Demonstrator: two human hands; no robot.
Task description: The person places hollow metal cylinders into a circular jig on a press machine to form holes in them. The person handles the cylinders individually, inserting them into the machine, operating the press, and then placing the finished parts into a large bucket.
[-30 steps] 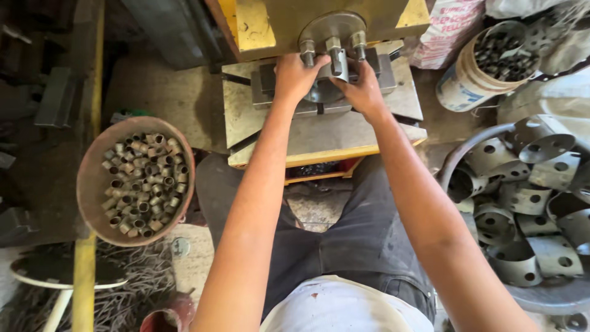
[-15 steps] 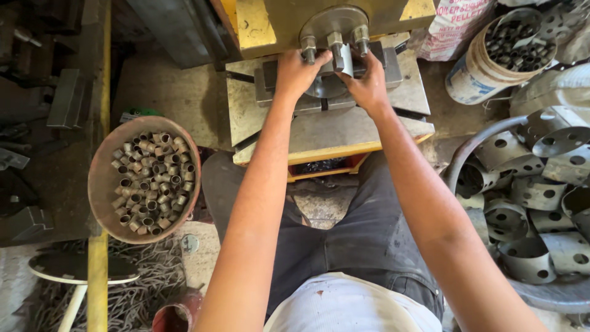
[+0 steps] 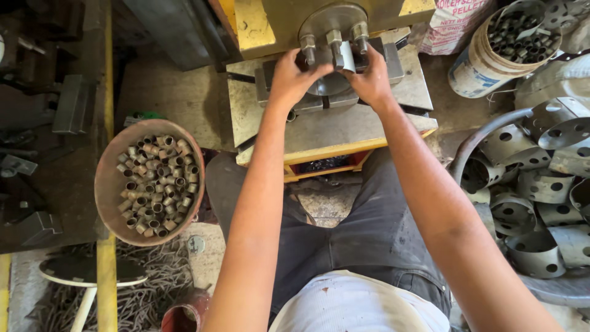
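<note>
Both my hands reach forward to the die of a yellow press machine (image 3: 258,24). My left hand (image 3: 294,75) and my right hand (image 3: 371,79) close around a small metal piece (image 3: 345,56) under the round tool head with three bolts (image 3: 333,26). The grey press bed (image 3: 319,129) lies below them. What exactly sits between my fingers is partly hidden.
A brown round tub (image 3: 110,184) full of short metal tube pieces stands at my left. A white bucket (image 3: 485,55) of dark tube pieces is at the upper right. Curved perforated metal bands (image 3: 541,184) pile up at the right. A small stool (image 3: 86,273) and metal scraps lie lower left.
My hands stay at the die and shift only slightly. The view has drifted a little to the right.
</note>
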